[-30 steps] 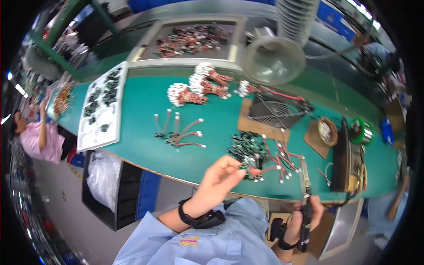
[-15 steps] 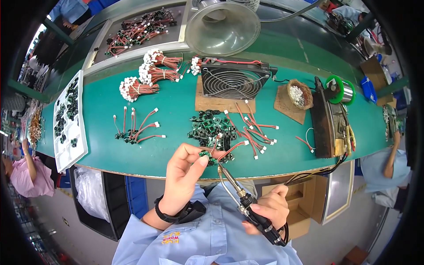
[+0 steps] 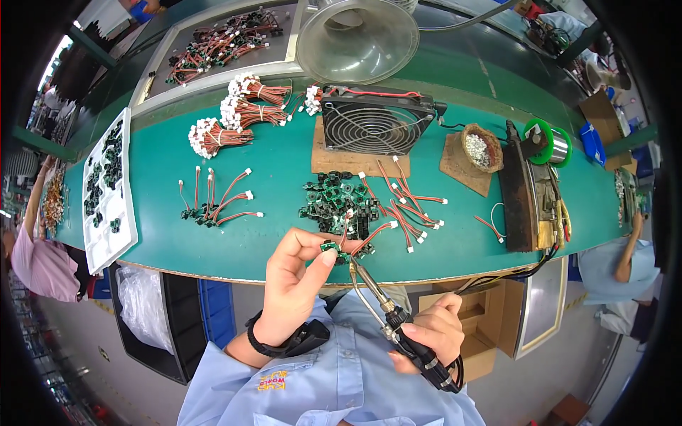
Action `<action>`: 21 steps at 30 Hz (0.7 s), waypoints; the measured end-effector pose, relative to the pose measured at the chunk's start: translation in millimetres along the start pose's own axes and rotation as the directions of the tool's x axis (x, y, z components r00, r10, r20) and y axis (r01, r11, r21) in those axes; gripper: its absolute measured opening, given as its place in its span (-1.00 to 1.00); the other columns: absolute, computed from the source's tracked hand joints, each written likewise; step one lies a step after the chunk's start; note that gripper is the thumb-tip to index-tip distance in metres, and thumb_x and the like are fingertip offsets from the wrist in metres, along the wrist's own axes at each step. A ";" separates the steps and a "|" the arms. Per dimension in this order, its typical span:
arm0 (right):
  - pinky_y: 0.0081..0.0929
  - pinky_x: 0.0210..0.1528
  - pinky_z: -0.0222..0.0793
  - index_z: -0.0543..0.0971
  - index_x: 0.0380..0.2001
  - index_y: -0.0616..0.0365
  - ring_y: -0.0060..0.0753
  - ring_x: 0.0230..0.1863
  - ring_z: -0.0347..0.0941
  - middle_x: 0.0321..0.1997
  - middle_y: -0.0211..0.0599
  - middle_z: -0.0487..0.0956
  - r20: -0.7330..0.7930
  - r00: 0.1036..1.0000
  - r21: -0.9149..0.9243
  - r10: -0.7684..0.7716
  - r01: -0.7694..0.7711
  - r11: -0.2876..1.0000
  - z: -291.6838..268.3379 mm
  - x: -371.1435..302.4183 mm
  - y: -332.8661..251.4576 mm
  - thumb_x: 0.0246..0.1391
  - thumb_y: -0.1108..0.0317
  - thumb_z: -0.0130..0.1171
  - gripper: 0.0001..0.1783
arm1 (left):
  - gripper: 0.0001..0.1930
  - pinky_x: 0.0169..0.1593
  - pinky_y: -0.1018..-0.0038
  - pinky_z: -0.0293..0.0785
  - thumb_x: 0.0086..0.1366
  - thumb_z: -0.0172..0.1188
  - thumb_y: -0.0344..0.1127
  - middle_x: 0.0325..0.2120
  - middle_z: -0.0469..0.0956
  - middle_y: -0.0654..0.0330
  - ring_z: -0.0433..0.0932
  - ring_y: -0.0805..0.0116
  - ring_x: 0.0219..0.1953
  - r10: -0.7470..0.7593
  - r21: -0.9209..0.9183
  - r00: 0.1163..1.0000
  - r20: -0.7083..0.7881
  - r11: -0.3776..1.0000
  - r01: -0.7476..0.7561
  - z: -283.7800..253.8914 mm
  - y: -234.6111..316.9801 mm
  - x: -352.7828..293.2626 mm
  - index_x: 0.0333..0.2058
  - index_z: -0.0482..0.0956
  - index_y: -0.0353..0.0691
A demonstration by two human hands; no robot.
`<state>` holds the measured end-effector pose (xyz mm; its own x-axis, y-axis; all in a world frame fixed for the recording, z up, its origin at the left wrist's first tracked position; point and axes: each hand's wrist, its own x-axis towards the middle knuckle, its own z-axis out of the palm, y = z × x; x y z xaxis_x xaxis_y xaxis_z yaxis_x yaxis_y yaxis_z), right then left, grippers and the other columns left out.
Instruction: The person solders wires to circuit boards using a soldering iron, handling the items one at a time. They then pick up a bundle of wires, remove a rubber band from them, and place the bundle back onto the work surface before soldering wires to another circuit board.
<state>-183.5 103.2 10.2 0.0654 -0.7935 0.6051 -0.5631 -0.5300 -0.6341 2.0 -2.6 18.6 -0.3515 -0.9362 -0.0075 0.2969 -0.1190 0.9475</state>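
Note:
Between the thumb and fingers of my left hand [image 3: 293, 273] is a small green circuit board [image 3: 329, 246], with red wires rising by it. My right hand [image 3: 439, 334] is wrapped round the black handle of a soldering iron [image 3: 419, 355], which carries a thin metal feed tube [image 3: 366, 302] alongside. The iron's tip meets or nearly meets the board's edge; contact is too small to tell. Just beyond my fingers lies a pile of small boards [image 3: 337, 202]. Loose red wire leads with white connectors [image 3: 405, 209] lie right of the pile, and several wired boards [image 3: 213, 213] lie left.
A white tray of boards [image 3: 110, 220] stands at left, near bundled leads [image 3: 213, 138]. Behind the pile are a fan [image 3: 376, 124] and a funnel-shaped hood [image 3: 359, 42]. On the right stand a bowl of white bits [image 3: 479, 150], a dark metal stand [image 3: 518, 199] and a green solder spool [image 3: 548, 145].
The view has shifted slightly. My hands, the board and the soldering iron keep nearly the same places relative to each other. At far left, a person in pink has moved, with an arm now raised.

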 end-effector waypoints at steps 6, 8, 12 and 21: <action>-0.40 -0.38 0.02 0.48 -0.26 0.09 -0.49 -0.71 0.30 -0.70 -0.47 0.46 0.004 1.000 0.018 0.001 -0.001 1.000 1.7 0.4 0.3 -0.28 0.12 0.34 -0.52 | -0.94 0.02 0.42 0.32 0.29 -0.02 -0.50 -0.22 0.55 -0.06 0.50 0.30 -0.08 0.007 0.009 1.000 -0.015 1.000 -0.007 -1.2 0.1 -0.8 -0.33 0.28 -0.29; -0.41 -0.39 0.02 0.48 -0.26 0.09 -0.49 -0.71 0.30 -0.70 -0.47 0.46 0.007 1.000 0.022 0.000 -0.001 1.000 1.9 0.9 0.3 -0.28 0.13 0.34 -0.52 | -0.94 0.02 0.43 0.32 0.28 -0.02 -0.50 -0.22 0.55 -0.06 0.50 0.31 -0.08 0.010 0.021 1.000 -0.014 1.000 -0.010 -1.9 0.2 -1.1 -0.33 0.27 -0.29; -0.41 -0.39 0.03 0.48 -0.26 0.10 -0.49 -0.71 0.30 -0.70 -0.46 0.47 0.008 1.000 0.012 -0.009 0.009 1.000 0.1 1.8 -0.4 -0.29 0.14 0.34 -0.53 | -0.94 0.02 0.44 0.32 0.28 -0.03 -0.52 -0.22 0.55 -0.06 0.50 0.32 -0.09 0.016 0.021 1.000 -0.001 1.000 -0.016 -1.1 1.1 -0.2 -0.34 0.27 -0.29; -0.41 -0.40 0.03 0.49 -0.25 0.11 -0.49 -0.72 0.28 -0.71 -0.46 0.45 0.003 1.000 0.036 -0.022 0.022 0.999 -0.3 1.7 2.2 -0.29 0.16 0.34 -0.53 | -0.95 0.00 0.46 0.33 0.28 -0.03 -0.52 -0.21 0.55 -0.05 0.50 0.33 -0.09 0.050 0.054 0.999 0.002 0.997 -0.050 -2.2 -2.0 -2.0 -0.33 0.27 -0.30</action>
<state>-184.9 100.8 10.0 0.0805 -0.7826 0.6173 -0.5314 -0.5576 -0.6377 4.1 -1.2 16.0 -0.3380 -0.9403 0.0402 0.2658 -0.0544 0.9625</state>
